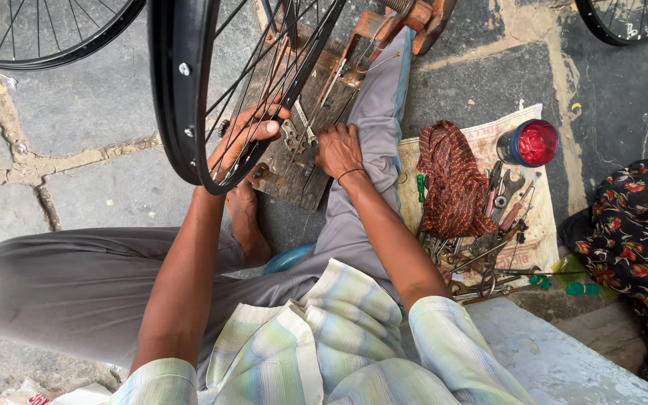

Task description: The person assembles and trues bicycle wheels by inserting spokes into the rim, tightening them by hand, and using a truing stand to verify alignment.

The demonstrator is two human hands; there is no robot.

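Your left hand [245, 139] is reaching through the spokes of the black bicycle wheel [181, 90], fingers curled around the lower rim and thumb pressing on top, so it is gripping the wheel where the wheel is meeting the wooden stand [305, 112]. Your right hand [337, 150] is resting knuckles-up just beside it on the stand, fingers folded under; whether they are pinching a small part or tool, you cannot tell from here. The wheel is standing upright on its edge, rising up and away from your hands toward the top of the view, its plane running away from your body, and your left hand is the one on it. The stand's long axis is running away from you along your outstretched grey trouser leg [369, 135]. To your right, a cloth sack [481, 142] on the stone floor [76, 127] is carrying a brown patterned rag [451, 180], a red-topped tin [530, 142] and a heap of spanners and screwdrivers [496, 247].
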